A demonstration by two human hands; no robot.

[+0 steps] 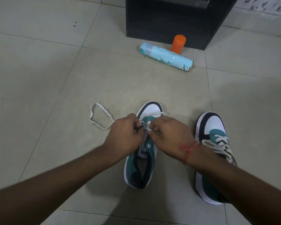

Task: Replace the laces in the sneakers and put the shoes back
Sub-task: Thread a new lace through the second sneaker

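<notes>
Two teal, white and navy sneakers stand on the tiled floor, toes pointing away from me. Over the left sneaker (141, 168) both hands work at the eyelets. My left hand (125, 135) pinches the white lace (96, 117) near the tongue, and the lace's free end loops on the floor to the left. My right hand (169, 132) pinches the same lace at the eyelets on the other side. The right sneaker (212, 127) stands beside it with its lace threaded, partly hidden by my right forearm.
A light blue spray can (167, 58) lies on its side on the floor ahead. An orange cylinder (178, 43) stands behind it, against a black cabinet (169, 21). Pale floor tiles spread to the left and right.
</notes>
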